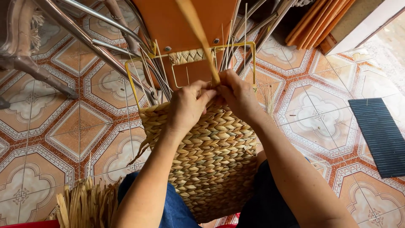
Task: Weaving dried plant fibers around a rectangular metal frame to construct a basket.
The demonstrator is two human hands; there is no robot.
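Head view: patterned tile floor (76, 126)

A tan woven straw panel (213, 156) is stretched on a yellow wire frame (131, 86), lying across the lap; a loose straw strand (198, 31) is raised at its top edge.

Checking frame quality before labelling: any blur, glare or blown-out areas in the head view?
Head view: soft, even daylight, no hard shadows; left hand, right hand and tan braided woven panel are sharp; top-right floor corner is washed out; mild sheen on the grey metal tubes; edges bend slightly from the wide lens.
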